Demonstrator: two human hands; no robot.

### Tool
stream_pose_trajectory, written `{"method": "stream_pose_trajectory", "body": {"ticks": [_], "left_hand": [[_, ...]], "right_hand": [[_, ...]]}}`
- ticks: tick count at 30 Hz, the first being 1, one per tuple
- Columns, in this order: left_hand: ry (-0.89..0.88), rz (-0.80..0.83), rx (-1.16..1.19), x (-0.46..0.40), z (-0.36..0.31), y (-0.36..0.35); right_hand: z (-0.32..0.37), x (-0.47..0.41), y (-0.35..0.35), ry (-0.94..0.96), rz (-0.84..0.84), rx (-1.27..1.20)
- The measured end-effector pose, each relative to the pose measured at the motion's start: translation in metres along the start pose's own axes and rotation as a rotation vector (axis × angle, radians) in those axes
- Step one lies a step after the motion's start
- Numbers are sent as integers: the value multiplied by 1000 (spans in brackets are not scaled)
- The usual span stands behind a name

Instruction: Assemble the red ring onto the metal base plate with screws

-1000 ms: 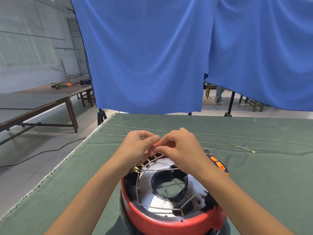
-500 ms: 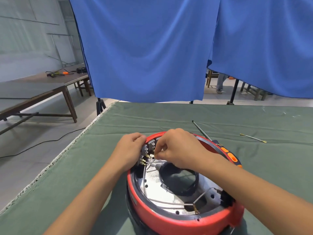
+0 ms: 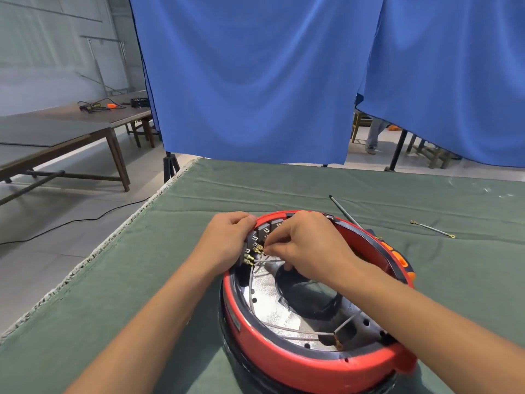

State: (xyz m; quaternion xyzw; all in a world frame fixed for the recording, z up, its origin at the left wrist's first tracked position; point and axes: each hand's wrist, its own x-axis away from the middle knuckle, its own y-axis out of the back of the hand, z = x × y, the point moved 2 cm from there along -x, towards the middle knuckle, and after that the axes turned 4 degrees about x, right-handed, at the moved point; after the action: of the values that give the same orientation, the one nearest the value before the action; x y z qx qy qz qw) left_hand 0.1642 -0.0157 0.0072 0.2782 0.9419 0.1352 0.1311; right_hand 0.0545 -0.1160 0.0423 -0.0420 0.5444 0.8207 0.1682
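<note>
My two hands work at the far rim of one red ring [image 3: 287, 362], which sits around one shiny metal plate [image 3: 272, 308] on the green table [image 3: 113, 294]. My left hand [image 3: 227, 240] curls over the ring's outer edge. My right hand [image 3: 306, 248] pinches a thin wire [image 3: 270, 260] at a row of small grey blocks [image 3: 255, 240] just between my hands. One screwdriver [image 3: 397, 257] lies beyond my right wrist; one loose wire [image 3: 433, 229] lies farther right.

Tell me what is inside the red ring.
Inside the red ring: metal plate with a dark central opening, thin wires, and terminal blocks. The right hand covers the far part.
</note>
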Motion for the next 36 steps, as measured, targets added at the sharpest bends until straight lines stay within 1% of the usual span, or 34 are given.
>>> {"method": "stream_pose_trajectory", "body": {"ticks": [7,13,26,36], "left_hand": [[18,1,-3,2,-3,-1],[29,-8,6,3,-3,0],[26,-6,25,2,0,0],[17,-8,-4,2,-2,0]], "right_hand": [[-2,-1,-1,-1,-26,-2],[0,1,-3,-1,-8,32],[0,-1,-7,20,-41,37],[-2,-1,-8,-5,-52,53]]}}
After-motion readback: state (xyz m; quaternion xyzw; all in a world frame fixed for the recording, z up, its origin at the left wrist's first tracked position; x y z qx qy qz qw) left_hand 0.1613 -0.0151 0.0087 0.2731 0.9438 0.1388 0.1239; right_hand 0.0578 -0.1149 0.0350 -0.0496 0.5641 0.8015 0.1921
